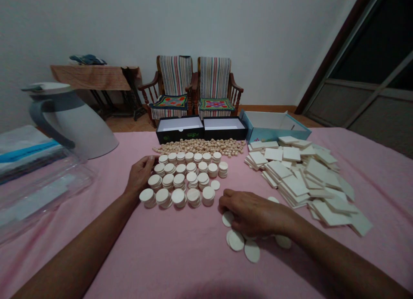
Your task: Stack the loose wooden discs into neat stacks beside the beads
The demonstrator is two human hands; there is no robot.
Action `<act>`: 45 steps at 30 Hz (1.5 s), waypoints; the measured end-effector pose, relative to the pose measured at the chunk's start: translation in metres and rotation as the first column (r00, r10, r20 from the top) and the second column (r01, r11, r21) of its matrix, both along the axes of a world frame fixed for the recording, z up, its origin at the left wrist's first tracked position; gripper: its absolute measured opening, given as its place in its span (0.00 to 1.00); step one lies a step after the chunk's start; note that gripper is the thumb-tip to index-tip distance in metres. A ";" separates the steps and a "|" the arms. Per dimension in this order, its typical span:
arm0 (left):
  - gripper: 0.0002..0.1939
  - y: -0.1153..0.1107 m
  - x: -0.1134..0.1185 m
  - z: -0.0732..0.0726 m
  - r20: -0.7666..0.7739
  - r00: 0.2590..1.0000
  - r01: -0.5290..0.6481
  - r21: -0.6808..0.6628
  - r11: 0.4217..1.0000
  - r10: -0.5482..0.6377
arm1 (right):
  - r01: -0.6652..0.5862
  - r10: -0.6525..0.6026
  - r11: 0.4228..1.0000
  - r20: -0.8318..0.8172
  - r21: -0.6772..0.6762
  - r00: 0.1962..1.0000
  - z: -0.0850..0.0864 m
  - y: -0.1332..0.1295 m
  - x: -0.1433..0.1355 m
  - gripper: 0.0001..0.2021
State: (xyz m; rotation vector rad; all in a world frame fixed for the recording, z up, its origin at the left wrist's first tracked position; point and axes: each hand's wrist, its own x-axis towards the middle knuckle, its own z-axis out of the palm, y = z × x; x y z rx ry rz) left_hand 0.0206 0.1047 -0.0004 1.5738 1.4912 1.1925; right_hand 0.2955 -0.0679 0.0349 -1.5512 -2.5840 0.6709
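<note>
Pale round wooden discs stand in several rows of short stacks [178, 197] on the pink cloth. My left hand [138, 177] rests at the left end of these rows, thumb and fingers stretched along the stacks; some fingertips are hidden. To the right of the front row, my right hand [250, 211] is curled down, its fingers closing around a wooden disc [227, 219] that shows between fingertips and thumb. More loose discs [252, 251] lie under and around that hand, partly covered by it. A single disc [215, 185] lies beside the stacks.
Behind the stacks spreads a band of small wooden beads or cubes [206, 146]. Two black box halves [180, 135] and a light blue box [277, 129] stand at the far edge. Square wooden tiles [295, 185] are heaped right. A white jug [87, 127] and clear plastic packaging [48, 191] occupy the left.
</note>
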 end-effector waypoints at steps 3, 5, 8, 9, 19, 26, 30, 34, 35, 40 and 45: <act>0.19 0.000 0.000 0.000 -0.001 1.000 0.004 0.003 1.000 -0.004 | 0.087 -0.091 0.992 0.047 0.094 0.995 0.003 0.004 -0.001 0.09; 0.19 0.000 -0.001 0.000 0.001 1.000 0.012 0.001 1.000 -0.012 | 0.117 -0.122 0.988 0.041 0.106 0.992 0.006 0.005 -0.001 0.07; 0.20 0.001 0.000 0.001 -0.002 1.000 0.012 -0.002 1.000 -0.012 | 0.123 -0.123 0.992 0.014 0.025 0.992 0.008 0.003 -0.001 0.08; 0.20 0.001 0.000 0.001 -0.006 1.000 0.009 -0.003 1.000 -0.009 | 0.132 -0.132 0.991 0.016 0.004 0.991 0.007 0.002 -0.002 0.10; 0.20 0.002 -0.001 0.000 -0.005 1.000 0.004 0.006 1.000 -0.004 | 0.277 -0.278 0.945 -0.016 0.176 0.960 -0.006 0.014 -0.009 0.08; 0.20 0.003 -0.001 -0.002 -0.019 1.000 0.004 0.015 1.000 -0.003 | 0.379 -0.334 0.862 -0.184 0.337 0.924 -0.023 0.027 -0.021 0.12; 0.20 0.002 -0.002 -0.002 -0.034 0.999 0.022 0.023 1.000 -0.021 | 0.393 -0.348 0.853 -0.186 0.343 0.919 -0.030 0.028 -0.025 0.12; 0.20 0.000 -0.001 0.000 -0.039 0.999 0.009 0.019 1.000 -0.008 | 0.398 -0.373 0.857 -0.139 0.328 0.917 -0.030 0.029 -0.026 0.12; 0.20 0.000 -0.001 0.000 -0.035 0.999 0.006 0.018 1.000 -0.006 | 0.396 -0.373 0.859 -0.135 0.325 0.918 -0.029 0.029 -0.026 0.12; 0.20 0.003 -0.002 -0.004 -0.015 0.999 0.029 0.034 0.999 -0.029 | 0.398 -0.390 0.867 -0.091 0.301 0.916 -0.028 0.030 -0.029 0.13; 0.21 0.005 -0.004 -0.006 -0.021 0.999 0.041 0.024 0.999 -0.040 | 0.399 -0.387 0.860 -0.104 0.319 0.916 -0.030 0.031 -0.029 0.13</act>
